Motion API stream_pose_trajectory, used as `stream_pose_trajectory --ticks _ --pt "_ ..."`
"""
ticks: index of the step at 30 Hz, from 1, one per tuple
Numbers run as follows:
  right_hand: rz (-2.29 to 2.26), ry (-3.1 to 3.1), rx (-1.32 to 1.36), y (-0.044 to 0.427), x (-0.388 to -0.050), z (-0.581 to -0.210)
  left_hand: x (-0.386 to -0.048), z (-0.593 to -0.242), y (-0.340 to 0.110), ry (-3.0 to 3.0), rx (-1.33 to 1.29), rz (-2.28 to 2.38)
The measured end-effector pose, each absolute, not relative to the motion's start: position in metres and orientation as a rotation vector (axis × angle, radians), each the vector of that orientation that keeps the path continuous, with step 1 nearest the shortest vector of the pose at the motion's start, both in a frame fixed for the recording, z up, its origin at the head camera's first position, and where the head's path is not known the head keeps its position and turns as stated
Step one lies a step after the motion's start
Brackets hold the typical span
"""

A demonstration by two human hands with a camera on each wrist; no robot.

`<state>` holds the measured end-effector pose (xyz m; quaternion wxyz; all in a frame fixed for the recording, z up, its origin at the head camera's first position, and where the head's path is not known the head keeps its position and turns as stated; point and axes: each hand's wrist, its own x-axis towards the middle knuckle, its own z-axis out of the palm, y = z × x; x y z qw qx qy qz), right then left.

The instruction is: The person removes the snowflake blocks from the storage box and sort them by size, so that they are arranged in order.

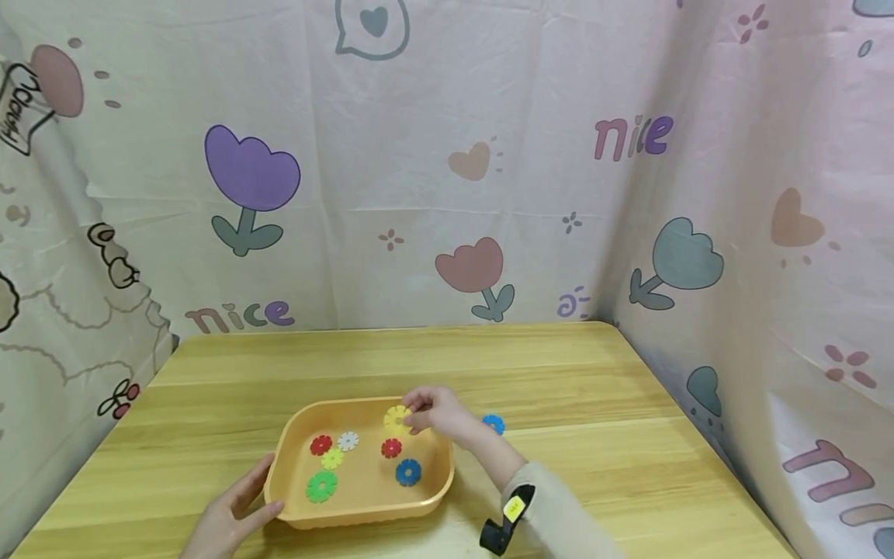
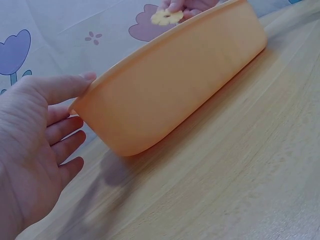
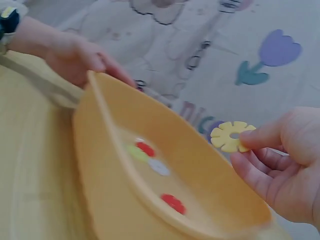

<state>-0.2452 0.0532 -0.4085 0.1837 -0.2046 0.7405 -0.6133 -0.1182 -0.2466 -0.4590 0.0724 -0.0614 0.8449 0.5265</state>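
Note:
My right hand (image 1: 441, 415) pinches a yellow notched plastic disc (image 1: 397, 420) between thumb and fingers. In the right wrist view that yellow disc (image 3: 233, 136) shows a round centre hole and sits above the rim of the orange basin (image 3: 107, 117). My left hand (image 1: 233, 508) grips the basin's left end, its thumb (image 2: 70, 89) on the rim and its other fingers lower, against or near the outside. Inside the basin (image 1: 363, 501) lie a green disc (image 1: 322, 487), a blue disc (image 1: 408, 472), a white disc (image 1: 348, 441), a smaller yellow disc (image 1: 332, 458) and two red discs (image 1: 321, 445).
Another blue disc (image 1: 493, 424) lies on the wooden table (image 1: 594, 388), right of the basin and partly behind the right forearm. A patterned cloth (image 1: 391, 155) hangs along the back and both sides of the table.

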Motion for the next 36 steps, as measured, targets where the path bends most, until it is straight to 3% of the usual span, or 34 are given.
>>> stream_pose_trajectory --ticks 20,36 --pt "-1.925 2.113 -0.187 0.175 -0.267 -0.438 -0.119 -0.458 -0.246 2.533 -0.197 1.575" --pt "-1.763 2.457 0.144 0.210 -0.274 -0.463 -0.115 -0.457 -0.246 2.539 -0.173 1.597"
